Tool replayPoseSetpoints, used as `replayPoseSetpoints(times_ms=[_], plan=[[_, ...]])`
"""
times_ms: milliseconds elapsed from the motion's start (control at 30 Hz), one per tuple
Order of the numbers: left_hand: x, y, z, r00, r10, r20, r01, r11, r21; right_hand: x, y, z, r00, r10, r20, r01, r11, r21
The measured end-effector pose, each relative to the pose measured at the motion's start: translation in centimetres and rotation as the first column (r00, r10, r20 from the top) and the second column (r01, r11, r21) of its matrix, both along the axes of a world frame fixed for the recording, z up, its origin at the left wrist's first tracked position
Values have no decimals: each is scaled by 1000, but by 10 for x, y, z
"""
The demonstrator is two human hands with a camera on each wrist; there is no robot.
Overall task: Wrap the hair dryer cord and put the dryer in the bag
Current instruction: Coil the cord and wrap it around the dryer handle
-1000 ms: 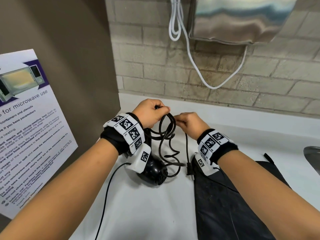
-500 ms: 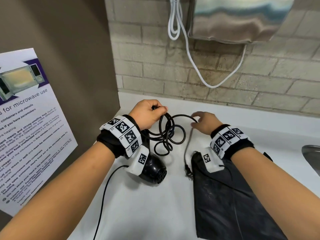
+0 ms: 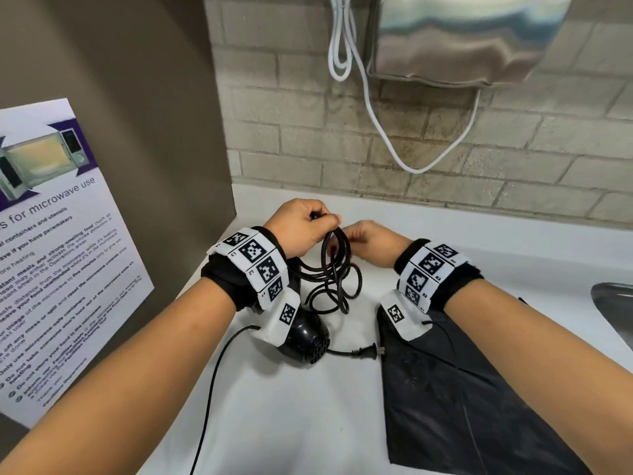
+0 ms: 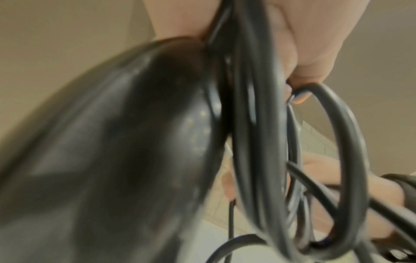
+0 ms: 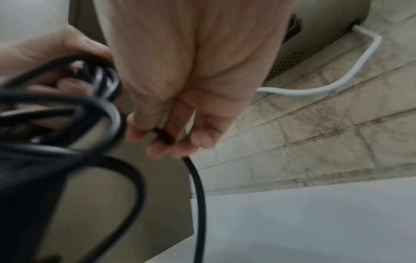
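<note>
The black hair dryer hangs just above the white counter, partly hidden under my left wrist. My left hand grips the dryer's handle top together with several loops of black cord; the loops fill the left wrist view beside the dryer body. My right hand is right next to the left one and pinches a strand of cord between fingers and thumb. The plug lies on the counter at the edge of the flat black bag.
A brown side wall with a microwave-use poster stands to the left. On the brick back wall hangs a steel hand dryer with a white cable. A sink rim is at the far right.
My right hand, which had swung out right with a wide loop, has come back to the left hand. The loop now hangs with the others, and the plug has shifted toward the bag's edge.
</note>
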State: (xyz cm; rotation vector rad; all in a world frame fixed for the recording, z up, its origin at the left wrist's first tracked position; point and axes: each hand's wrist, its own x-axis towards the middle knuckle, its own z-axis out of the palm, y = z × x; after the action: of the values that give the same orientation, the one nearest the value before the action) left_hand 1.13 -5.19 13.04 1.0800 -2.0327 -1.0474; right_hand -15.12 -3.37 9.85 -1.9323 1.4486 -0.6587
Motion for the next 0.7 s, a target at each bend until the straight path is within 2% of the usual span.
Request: replayPoseSetpoints(times_ms=[67,133,233,400,567,700], plan=[[0,-1,-1,1000,-2,17,2,1000,4,-11,-9,1,980,-190,52,197,963,-184],[0,-3,-3,1000,10,15,-10,1000,-10,-23,-17,7,916,-379,131,401,862,-309],[0,-6,-4,999,33,13,-32,998,-44,-38,-24,13,831,-519,200,555,747,-367],[1,-7,-5,1000,11,23,-11,1000,-24,-67,-27,-1,679,-682,271,734,627,-261],[8,-8,-2,999,37,16,-36,999,-11,-102,-20,-32,575,-785,229,818,547,-180],[6,-2,-1,1000,14,20,-14,1000,-13,-124,-17,-38,470,-845,255,881,465,-84]])
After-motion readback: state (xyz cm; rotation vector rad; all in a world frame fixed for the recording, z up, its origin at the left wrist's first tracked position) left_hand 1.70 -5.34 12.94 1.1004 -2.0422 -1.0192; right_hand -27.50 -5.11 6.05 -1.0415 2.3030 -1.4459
